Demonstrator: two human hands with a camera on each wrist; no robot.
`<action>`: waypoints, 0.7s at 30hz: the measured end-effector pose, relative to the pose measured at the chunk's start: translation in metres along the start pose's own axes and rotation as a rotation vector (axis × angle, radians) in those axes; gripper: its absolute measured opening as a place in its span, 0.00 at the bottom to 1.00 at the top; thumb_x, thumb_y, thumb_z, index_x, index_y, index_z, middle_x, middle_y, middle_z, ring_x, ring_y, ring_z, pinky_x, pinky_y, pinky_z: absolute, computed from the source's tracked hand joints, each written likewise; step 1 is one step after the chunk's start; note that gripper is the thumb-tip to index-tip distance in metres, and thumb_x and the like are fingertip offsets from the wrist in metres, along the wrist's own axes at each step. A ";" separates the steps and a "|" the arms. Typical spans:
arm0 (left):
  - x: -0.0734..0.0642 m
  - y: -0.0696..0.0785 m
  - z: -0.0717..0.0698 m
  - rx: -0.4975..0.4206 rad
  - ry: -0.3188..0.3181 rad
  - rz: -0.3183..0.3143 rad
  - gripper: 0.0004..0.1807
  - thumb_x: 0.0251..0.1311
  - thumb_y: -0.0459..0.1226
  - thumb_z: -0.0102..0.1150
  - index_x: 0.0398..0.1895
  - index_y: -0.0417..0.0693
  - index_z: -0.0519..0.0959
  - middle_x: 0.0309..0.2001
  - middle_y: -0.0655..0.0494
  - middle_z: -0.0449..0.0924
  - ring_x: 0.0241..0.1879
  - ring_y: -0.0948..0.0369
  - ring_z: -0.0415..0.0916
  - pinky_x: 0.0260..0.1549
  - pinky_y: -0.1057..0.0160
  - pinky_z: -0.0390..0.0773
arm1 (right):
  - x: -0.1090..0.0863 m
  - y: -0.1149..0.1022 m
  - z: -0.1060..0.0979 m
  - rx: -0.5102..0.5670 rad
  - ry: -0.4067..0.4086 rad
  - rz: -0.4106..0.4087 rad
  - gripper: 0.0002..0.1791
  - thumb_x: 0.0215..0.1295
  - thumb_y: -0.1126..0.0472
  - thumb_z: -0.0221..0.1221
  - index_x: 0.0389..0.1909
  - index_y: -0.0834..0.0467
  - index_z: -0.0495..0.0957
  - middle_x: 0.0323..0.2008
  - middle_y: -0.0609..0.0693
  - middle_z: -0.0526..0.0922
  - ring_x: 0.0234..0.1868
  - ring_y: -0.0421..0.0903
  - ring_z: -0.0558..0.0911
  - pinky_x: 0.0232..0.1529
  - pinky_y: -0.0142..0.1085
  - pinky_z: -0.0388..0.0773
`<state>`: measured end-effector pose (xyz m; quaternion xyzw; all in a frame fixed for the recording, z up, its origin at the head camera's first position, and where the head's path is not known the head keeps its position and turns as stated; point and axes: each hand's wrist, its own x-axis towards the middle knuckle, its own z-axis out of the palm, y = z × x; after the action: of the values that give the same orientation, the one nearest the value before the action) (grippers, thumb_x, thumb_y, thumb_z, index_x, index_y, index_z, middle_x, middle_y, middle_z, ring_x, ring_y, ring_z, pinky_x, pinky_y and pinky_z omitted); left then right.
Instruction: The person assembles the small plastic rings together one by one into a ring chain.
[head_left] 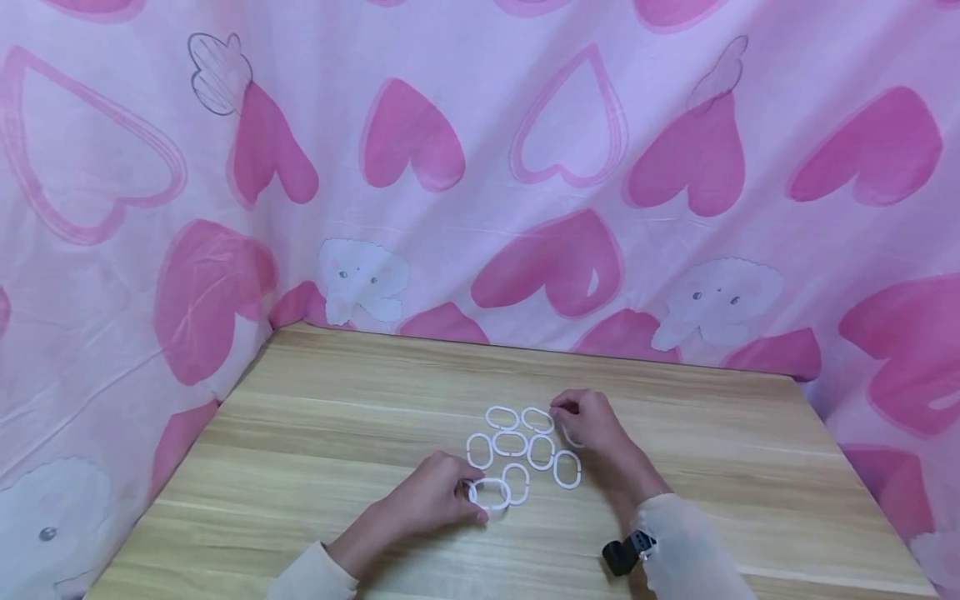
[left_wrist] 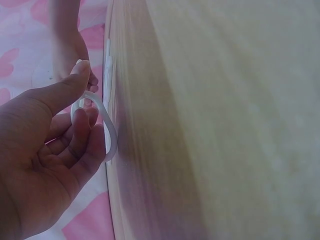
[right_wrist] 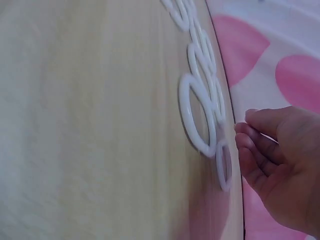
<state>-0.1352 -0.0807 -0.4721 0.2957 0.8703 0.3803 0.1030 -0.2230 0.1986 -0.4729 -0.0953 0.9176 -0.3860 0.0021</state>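
My left hand (head_left: 438, 493) pinches a white oval link (head_left: 491, 508) by its left end, between thumb and fingers. In the left wrist view this link (left_wrist: 113, 131) stands out from the fingertips, and a bit of white also shows at the thumb tip. Another white link (head_left: 527, 483) lies on the table just behind it. My right hand (head_left: 596, 421) hovers over the far right of the group, thumb and fingertips close together with nothing between them in the right wrist view. Beneath that hand lies a link (right_wrist: 219, 167), partly hidden in the head view.
Several more white oval links lie in a loose cluster between the hands, such as one link (head_left: 468, 450) at its left and one (head_left: 580, 468) at its right. They rest on a wood-grain table (head_left: 337, 400). A pink heart-print curtain (head_left: 480, 200) hangs along the back and sides.
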 end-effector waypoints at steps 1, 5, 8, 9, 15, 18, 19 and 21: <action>0.000 0.000 0.000 0.005 0.001 0.002 0.13 0.45 0.40 0.81 0.29 0.47 0.84 0.21 0.69 0.73 0.20 0.78 0.66 0.20 0.75 0.72 | 0.002 0.002 -0.001 -0.022 -0.003 0.004 0.05 0.64 0.70 0.63 0.38 0.64 0.87 0.34 0.56 0.89 0.36 0.41 0.82 0.40 0.31 0.79; 0.002 0.000 0.001 0.022 0.004 0.000 0.13 0.45 0.40 0.81 0.29 0.47 0.84 0.21 0.69 0.72 0.20 0.78 0.65 0.20 0.75 0.72 | 0.011 0.006 -0.002 -0.089 -0.049 -0.011 0.05 0.65 0.68 0.65 0.38 0.61 0.87 0.36 0.53 0.89 0.39 0.44 0.83 0.43 0.37 0.81; 0.003 0.001 0.001 0.021 0.004 -0.009 0.13 0.45 0.40 0.81 0.32 0.46 0.86 0.21 0.69 0.72 0.20 0.78 0.65 0.20 0.75 0.71 | 0.016 0.007 -0.001 -0.125 -0.077 -0.042 0.04 0.64 0.67 0.65 0.37 0.60 0.87 0.34 0.52 0.88 0.37 0.43 0.82 0.43 0.37 0.81; 0.003 0.001 0.001 0.017 0.001 -0.012 0.14 0.45 0.40 0.81 0.33 0.46 0.86 0.21 0.69 0.72 0.20 0.78 0.66 0.20 0.75 0.72 | 0.017 0.007 0.000 -0.129 -0.083 -0.046 0.03 0.64 0.67 0.66 0.36 0.60 0.87 0.33 0.51 0.88 0.36 0.42 0.82 0.42 0.36 0.81; 0.003 0.001 0.001 0.001 -0.007 -0.027 0.15 0.45 0.40 0.81 0.35 0.45 0.87 0.21 0.69 0.73 0.20 0.78 0.67 0.21 0.75 0.72 | 0.023 0.008 0.004 -0.146 -0.123 -0.030 0.02 0.62 0.65 0.69 0.32 0.61 0.86 0.28 0.50 0.86 0.32 0.39 0.79 0.36 0.30 0.77; 0.002 0.002 0.000 0.003 -0.005 -0.024 0.15 0.46 0.40 0.81 0.35 0.45 0.87 0.21 0.69 0.73 0.21 0.78 0.67 0.21 0.75 0.72 | 0.024 0.008 0.004 -0.161 -0.125 -0.002 0.02 0.63 0.66 0.67 0.30 0.60 0.86 0.27 0.50 0.85 0.32 0.40 0.78 0.36 0.31 0.76; 0.002 0.002 0.000 0.005 -0.004 -0.023 0.15 0.46 0.40 0.80 0.35 0.45 0.87 0.21 0.69 0.73 0.21 0.78 0.66 0.21 0.75 0.72 | 0.024 0.008 0.004 -0.165 -0.121 0.010 0.03 0.63 0.67 0.67 0.30 0.60 0.86 0.27 0.50 0.85 0.32 0.40 0.78 0.36 0.32 0.76; 0.002 0.002 -0.001 0.003 -0.004 -0.023 0.15 0.46 0.40 0.80 0.35 0.45 0.87 0.21 0.69 0.73 0.21 0.78 0.66 0.21 0.75 0.72 | 0.023 0.008 0.004 -0.176 -0.113 0.021 0.04 0.63 0.68 0.66 0.29 0.60 0.85 0.27 0.50 0.84 0.32 0.42 0.77 0.36 0.33 0.76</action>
<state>-0.1365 -0.0788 -0.4700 0.2865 0.8740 0.3772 0.1088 -0.2471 0.1971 -0.4795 -0.1073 0.9473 -0.2977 0.0494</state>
